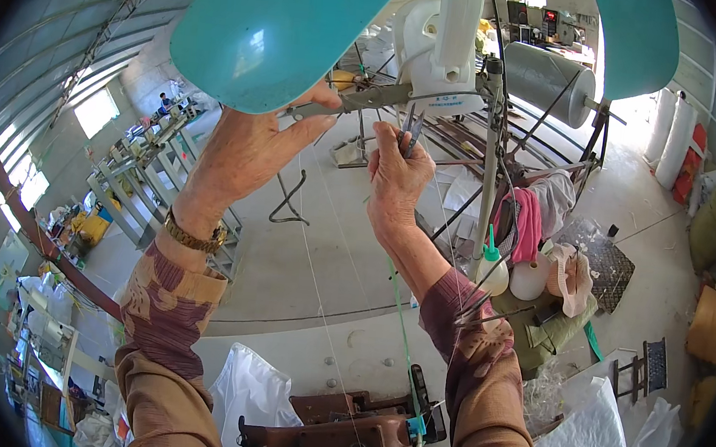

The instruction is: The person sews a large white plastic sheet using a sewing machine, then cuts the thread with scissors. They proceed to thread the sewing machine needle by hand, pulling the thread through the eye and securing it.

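Observation:
My left hand (249,150), with a gold watch (193,235) on its wrist, is raised beneath a large teal fan blade (281,29). Its thumb and fingers close around the end of a flat metal bar (369,98), and the blade hides part of the fingers. To the right, my right hand (400,176) is closed around a small pair of dark metal thread snips (414,133), tips pointing up just under the bar. Thin pale threads hang down past both hands toward a brown sewing machine (347,442) at the bottom.
The white fan body (433,47) stands close above my right hand. A thin upright pole (491,150) rises beside it. Right of my forearm are a bottle with a green nozzle (493,269) and a pink cloth (526,219). A grey cylinder (549,83) lies farther back.

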Tool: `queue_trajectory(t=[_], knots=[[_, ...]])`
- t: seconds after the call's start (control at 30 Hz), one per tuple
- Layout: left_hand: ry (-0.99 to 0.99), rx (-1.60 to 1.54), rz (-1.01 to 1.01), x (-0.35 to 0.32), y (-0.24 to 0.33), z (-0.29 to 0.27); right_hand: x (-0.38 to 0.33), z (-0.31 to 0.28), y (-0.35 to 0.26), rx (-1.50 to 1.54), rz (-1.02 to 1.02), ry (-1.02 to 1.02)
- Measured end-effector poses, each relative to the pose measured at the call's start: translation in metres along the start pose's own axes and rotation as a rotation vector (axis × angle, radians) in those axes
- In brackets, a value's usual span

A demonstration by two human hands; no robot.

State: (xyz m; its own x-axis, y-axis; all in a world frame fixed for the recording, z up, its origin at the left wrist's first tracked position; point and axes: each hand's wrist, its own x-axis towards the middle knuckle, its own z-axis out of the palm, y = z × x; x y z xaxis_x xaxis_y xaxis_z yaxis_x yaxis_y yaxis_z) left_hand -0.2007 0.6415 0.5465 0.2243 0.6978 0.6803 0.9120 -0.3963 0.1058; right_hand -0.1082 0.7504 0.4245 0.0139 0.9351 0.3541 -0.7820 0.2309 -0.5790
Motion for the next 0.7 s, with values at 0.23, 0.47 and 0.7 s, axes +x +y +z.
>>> queue_trajectory(t=[0.23, 0.47, 0.7], knots=[[-0.061, -0.005, -0.062, 0.013, 0.001, 0.001, 0.001, -0.001, 0.002, 0.011, -0.056, -0.062], [-0.057, 0.019, 0.058, 0.021, -0.010, 0.008, -0.001, -0.001, 0.003, 0.015, -0.057, -0.106], [-0.109, 0.113, 0.019, 0.030, -0.009, 0.010, 0.002, -0.002, 0.002, 0.036, -0.047, -0.100]])
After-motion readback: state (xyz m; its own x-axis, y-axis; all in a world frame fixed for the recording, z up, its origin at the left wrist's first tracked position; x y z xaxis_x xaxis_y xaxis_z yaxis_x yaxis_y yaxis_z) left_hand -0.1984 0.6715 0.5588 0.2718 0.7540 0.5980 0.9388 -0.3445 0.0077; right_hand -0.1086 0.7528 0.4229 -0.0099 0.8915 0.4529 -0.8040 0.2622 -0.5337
